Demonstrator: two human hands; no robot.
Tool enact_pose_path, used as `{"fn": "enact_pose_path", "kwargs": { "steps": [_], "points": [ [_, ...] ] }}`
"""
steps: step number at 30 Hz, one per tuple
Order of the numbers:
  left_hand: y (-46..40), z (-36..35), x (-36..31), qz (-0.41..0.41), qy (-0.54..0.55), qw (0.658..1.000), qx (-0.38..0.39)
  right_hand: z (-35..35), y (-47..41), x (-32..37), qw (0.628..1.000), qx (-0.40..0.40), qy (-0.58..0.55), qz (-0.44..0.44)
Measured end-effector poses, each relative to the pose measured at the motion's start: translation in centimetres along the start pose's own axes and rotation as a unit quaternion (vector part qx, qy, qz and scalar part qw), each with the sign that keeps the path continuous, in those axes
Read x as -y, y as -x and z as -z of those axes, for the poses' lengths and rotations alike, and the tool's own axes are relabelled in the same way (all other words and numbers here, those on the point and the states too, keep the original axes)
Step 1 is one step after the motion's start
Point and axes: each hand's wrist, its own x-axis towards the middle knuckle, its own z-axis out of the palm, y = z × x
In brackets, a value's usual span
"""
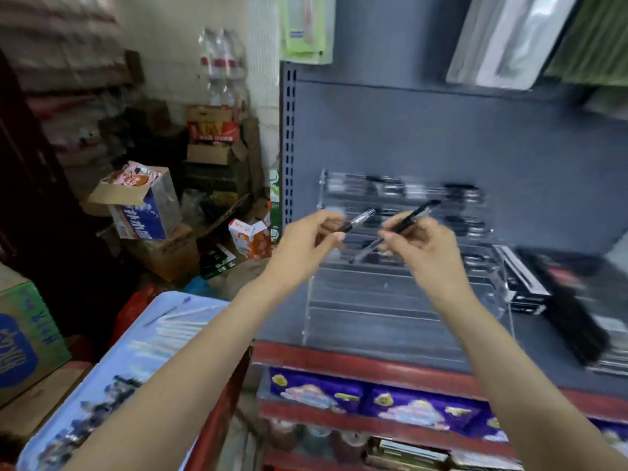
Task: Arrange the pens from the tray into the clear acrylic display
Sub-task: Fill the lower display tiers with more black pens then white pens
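Head view, wide-angle and motion-blurred. Two bare forearms raised in front of a clear acrylic display (390,300), a stepped rack of transparent tiers standing on a dark grey shelf (424,355) with a red front edge. Left hand (302,248) curled, pinching a slim pen with a clear barrel and dark grip (358,220) between thumb and fingers, tip angled up and to the right. Right hand (424,248) curled round a black pen (413,217), tilted up to the right, with what looks like a second, clear-bodied pen (368,249) slanting down to the left beneath the fingers; blur too heavy to be sure of that grip. Both hands close together, just in front of the rack's middle tiers. Upper tiers already lined with dark and clear pens lying sideways (407,192); lower tiers see-through. Pale blue tray (142,341) at lower left, smooth and flat, partly under the left forearm, scattered with more pens, white ones (176,322) near the far end and dark ones (102,402) nearer. Black glossy packages (550,287) on the shelf to the right of the rack. Cardboard boxes (142,205) piled on the floor at left.
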Motion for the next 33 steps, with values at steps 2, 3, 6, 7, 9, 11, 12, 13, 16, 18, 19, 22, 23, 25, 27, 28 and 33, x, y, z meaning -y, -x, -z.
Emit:
{"fn": "enact_pose_path", "kwargs": {
  "steps": [2, 3, 6, 7, 9, 11, 12, 13, 16, 18, 19, 22, 23, 25, 27, 28, 33],
  "points": [
    [-1.9, -2.6, -1.7, 0.003, -0.029, 1.000, -0.013, 4.0, -0.9, -0.7, 1.000, -0.024, -0.016, 0.001],
    [-2.6, -3.8, -2.4, -0.004, -0.048, 0.999, -0.008, 5.7, -1.3, -1.1, 0.999, -0.042, -0.033, -0.006],
    [-4.6, -6.9, -3.5, -0.029, -0.129, 0.991, 0.022, 10.1, -2.1, -2.4, 0.989, -0.102, -0.102, -0.045],
    [-5.1, -7.8, -3.6, -0.034, -0.155, 0.987, 0.033, 11.3, -2.4, -2.9, 0.986, -0.115, -0.110, -0.053],
    [-6.1, -9.5, -3.8, -0.031, -0.193, 0.978, 0.070, 13.2, -2.8, -3.8, 0.982, -0.133, -0.121, -0.060],
    [-6.9, -11.1, -3.7, -0.034, -0.222, 0.966, 0.125, 14.6, -3.0, -4.5, 0.980, -0.149, -0.114, -0.065],
    [-7.3, -11.8, -3.6, -0.038, -0.234, 0.960, 0.151, 15.2, -3.1, -4.7, 0.979, -0.156, -0.109, -0.066],
    [-7.6, -12.4, -3.5, -0.040, -0.243, 0.954, 0.171, 15.8, -3.2, -4.9, 0.979, -0.161, -0.106, -0.066],
    [-8.5, -14.1, -3.7, -0.028, -0.256, 0.947, 0.191, 17.2, -3.6, -5.4, 0.980, -0.167, -0.088, -0.066],
    [-9.1, -15.0, -4.0, -0.023, -0.246, 0.952, 0.179, 17.8, -3.9, -5.6, 0.980, -0.172, -0.077, -0.067],
    [-9.4, -15.4, -4.2, -0.021, -0.243, 0.954, 0.176, 18.1, -3.9, -5.6, 0.980, -0.174, -0.073, -0.068],
    [-9.7, -16.6, -4.7, -0.032, -0.271, 0.944, 0.185, 18.5, -4.0, -5.8, 0.980, -0.169, -0.073, -0.070],
    [-9.7, -16.7, -4.7, -0.037, -0.283, 0.940, 0.188, 18.5, -3.9, -5.8, 0.980, -0.166, -0.081, -0.073],
    [-9.5, -16.3, -4.5, -0.039, -0.294, 0.937, 0.186, 18.5, -4.0, -5.9, 0.979, -0.161, -0.097, -0.078],
    [-9.3, -15.3, -3.9, -0.034, -0.307, 0.935, 0.176, 18.4, -4.0, -6.1, 0.979, -0.156, -0.108, -0.077],
    [-9.2, -14.7, -3.6, -0.027, -0.317, 0.933, 0.170, 18.3, -4.1, -6.3, 0.978, -0.157, -0.114, -0.077],
    [-8.7, -13.3, -2.9, -0.009, -0.368, 0.920, 0.138, 17.5, -4.3, -6.7, 0.976, -0.151, -0.131, -0.084]
  ]
}}
